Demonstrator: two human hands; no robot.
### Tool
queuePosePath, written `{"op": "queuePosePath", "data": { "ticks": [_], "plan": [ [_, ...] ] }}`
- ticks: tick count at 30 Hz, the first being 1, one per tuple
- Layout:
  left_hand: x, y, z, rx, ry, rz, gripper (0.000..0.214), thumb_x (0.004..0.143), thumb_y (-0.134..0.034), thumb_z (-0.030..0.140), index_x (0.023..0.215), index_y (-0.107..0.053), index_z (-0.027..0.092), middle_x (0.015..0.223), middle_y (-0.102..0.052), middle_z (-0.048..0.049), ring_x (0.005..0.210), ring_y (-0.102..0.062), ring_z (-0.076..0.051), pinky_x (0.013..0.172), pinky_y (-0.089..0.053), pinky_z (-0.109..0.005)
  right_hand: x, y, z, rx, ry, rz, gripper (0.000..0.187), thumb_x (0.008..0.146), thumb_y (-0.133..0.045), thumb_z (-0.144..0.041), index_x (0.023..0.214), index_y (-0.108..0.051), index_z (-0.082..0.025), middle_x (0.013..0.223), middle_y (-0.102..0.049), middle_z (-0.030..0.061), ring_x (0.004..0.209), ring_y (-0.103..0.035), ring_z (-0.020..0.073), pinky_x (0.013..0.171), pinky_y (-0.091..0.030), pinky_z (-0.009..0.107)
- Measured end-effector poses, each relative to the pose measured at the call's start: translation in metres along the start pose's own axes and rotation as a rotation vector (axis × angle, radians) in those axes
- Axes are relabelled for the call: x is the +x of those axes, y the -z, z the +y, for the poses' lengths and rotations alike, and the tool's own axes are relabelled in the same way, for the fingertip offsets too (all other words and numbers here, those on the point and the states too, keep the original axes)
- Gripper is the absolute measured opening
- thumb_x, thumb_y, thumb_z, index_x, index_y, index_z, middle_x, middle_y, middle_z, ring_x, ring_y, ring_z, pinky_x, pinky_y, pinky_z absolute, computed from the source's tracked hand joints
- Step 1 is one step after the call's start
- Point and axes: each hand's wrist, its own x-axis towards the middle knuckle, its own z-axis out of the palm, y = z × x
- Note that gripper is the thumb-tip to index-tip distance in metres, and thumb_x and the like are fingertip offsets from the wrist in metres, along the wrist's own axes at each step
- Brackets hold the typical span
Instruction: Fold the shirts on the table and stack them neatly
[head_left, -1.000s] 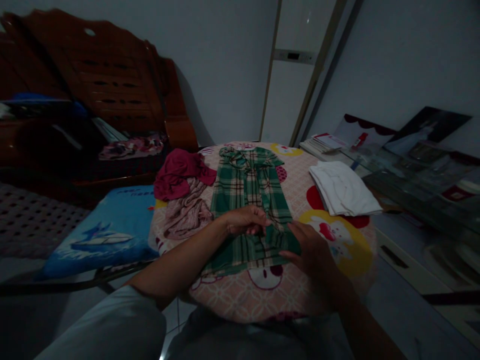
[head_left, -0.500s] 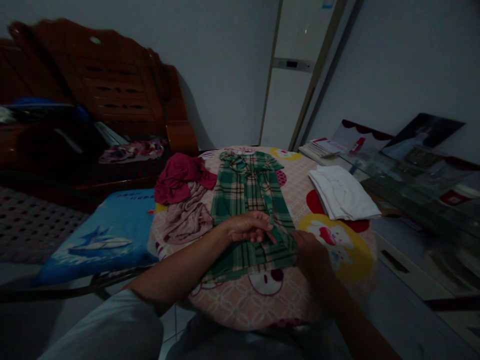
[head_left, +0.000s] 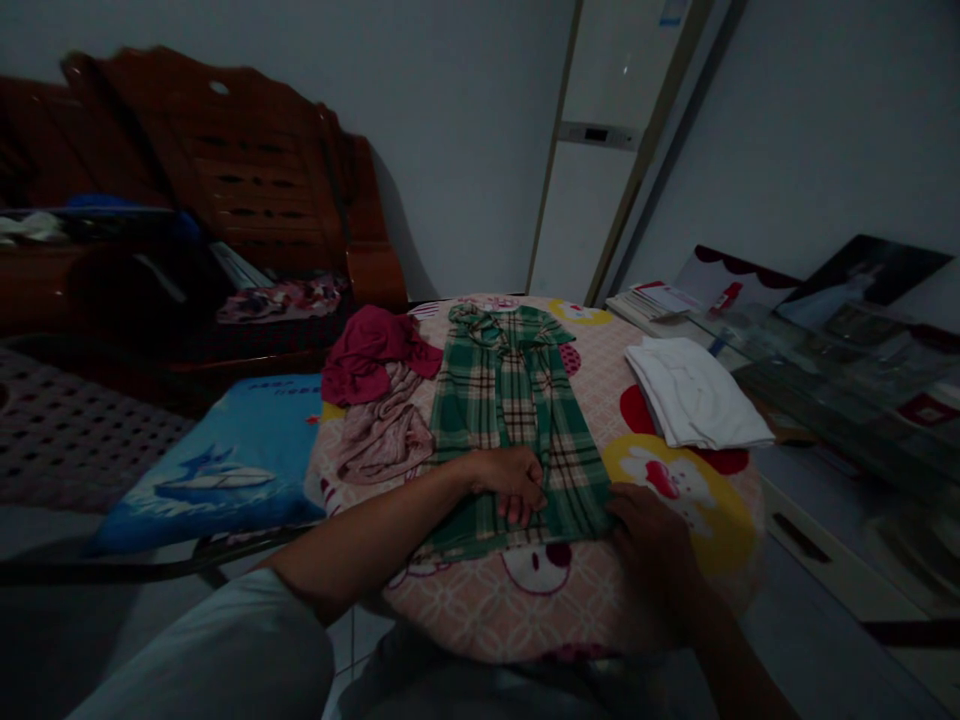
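A green plaid shirt [head_left: 469, 390] lies spread lengthwise on a round table, its collar at the far end and its hem toward me. My left hand [head_left: 510, 482] rests on the lower middle of the shirt, fingers curled closed on the cloth near the front opening. At the shirt's lower right corner, my right hand [head_left: 651, 525] pinches the edge of the fabric between thumb and fingers. The lower right panel lies nearly flat between the two hands. Part of the hem is hidden under my left forearm.
A crimson garment [head_left: 375, 350] and a dusty-pink one [head_left: 386, 435] lie crumpled left of the shirt. Folded white cloth [head_left: 697, 390] sits at the right on the patterned tablecloth [head_left: 480, 620]. Beyond are a blue cushion [head_left: 225, 460], a wooden chair [head_left: 247, 170] and a glass shelf [head_left: 817, 370].
My right hand has moved slightly right and down with the shirt's corner, and the bunched lower right panel now lies flatter. My left hand's fingers have curled downward onto the cloth. The view has shifted slightly.
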Motion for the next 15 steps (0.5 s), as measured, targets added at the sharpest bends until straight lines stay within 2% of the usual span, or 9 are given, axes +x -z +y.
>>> {"op": "queuePosePath", "data": {
  "ticks": [2, 4, 5, 7, 10, 12, 15],
  "plan": [
    [-0.005, 0.005, 0.004, 0.028, -0.001, -0.016, 0.025, 0.066, -0.077, 0.033, 0.064, -0.062, 0.013, 0.056, -0.067, -0.0026, 0.044, -0.061, -0.012, 0.038, -0.046, -0.018, -0.002, -0.001, 0.001, 0.009, 0.032, -0.007, 0.025, 0.075, -0.048, -0.004, 0.085, -0.065, -0.018, 0.104, -0.07, 0.0126, 0.096, -0.064, 0.0238, 0.082, -0.053, 0.034],
    [-0.018, 0.015, 0.011, 0.04, -0.063, 0.031, 0.023, 0.067, -0.077, 0.031, 0.071, -0.064, 0.012, 0.057, -0.067, -0.0014, 0.046, -0.062, -0.012, 0.042, -0.047, -0.018, -0.004, -0.001, 0.002, 0.022, 0.029, -0.03, 0.026, 0.075, -0.048, -0.004, 0.086, -0.067, -0.018, 0.105, -0.07, 0.013, 0.097, -0.065, 0.024, 0.083, -0.054, 0.035],
    [-0.027, 0.021, 0.015, 0.041, -0.122, 0.101, 0.023, 0.068, -0.077, 0.03, 0.077, -0.065, 0.012, 0.059, -0.067, -0.0007, 0.048, -0.062, -0.011, 0.044, -0.047, -0.018, -0.004, 0.0, 0.003, 0.032, 0.02, -0.042, 0.027, 0.075, -0.048, -0.004, 0.088, -0.067, -0.018, 0.106, -0.07, 0.0135, 0.098, -0.065, 0.0244, 0.084, -0.054, 0.036],
    [-0.049, 0.031, 0.023, 0.06, -0.273, 0.336, 0.025, 0.071, -0.075, 0.031, 0.083, -0.065, 0.012, 0.062, -0.066, 0.0003, 0.051, -0.062, -0.01, 0.048, -0.047, -0.018, -0.005, 0.004, 0.005, 0.064, 0.013, -0.069, 0.029, 0.074, -0.049, -0.004, 0.09, -0.069, -0.017, 0.108, -0.07, 0.0142, 0.099, -0.065, 0.0253, 0.085, -0.054, 0.038],
    [-0.082, 0.034, 0.028, 0.21, -0.369, 0.619, 0.021, 0.079, -0.068, 0.031, 0.077, -0.063, 0.012, 0.057, -0.061, 0.0019, 0.05, -0.058, -0.009, 0.049, -0.043, -0.017, -0.002, 0.015, 0.003, 0.165, 0.044, -0.067, 0.031, 0.074, -0.048, -0.005, 0.093, -0.069, -0.018, 0.111, -0.069, 0.0139, 0.102, -0.064, 0.0254, 0.087, -0.053, 0.04],
    [-0.097, 0.025, 0.025, 0.381, -0.342, 0.651, 0.016, 0.082, -0.063, 0.028, 0.077, -0.065, 0.012, 0.059, -0.061, 0.0018, 0.051, -0.056, -0.008, 0.05, -0.04, -0.017, 0.006, 0.022, -0.003, 0.282, 0.06, -0.043, 0.029, 0.079, -0.047, -0.007, 0.095, -0.068, -0.018, 0.113, -0.069, 0.0127, 0.105, -0.064, 0.0238, 0.088, -0.052, 0.039],
    [-0.108, 0.002, 0.013, 0.657, -0.264, 0.51, 0.01, 0.082, -0.063, 0.022, 0.079, -0.068, 0.014, 0.065, -0.064, 0.0012, 0.057, -0.057, -0.009, 0.055, -0.038, -0.018, 0.026, 0.028, -0.017, 0.429, 0.034, -0.114, 0.024, 0.088, -0.045, -0.013, 0.096, -0.067, -0.019, 0.101, -0.072, 0.0088, 0.092, -0.067, 0.0195, 0.079, -0.051, 0.032]
  ]
}}
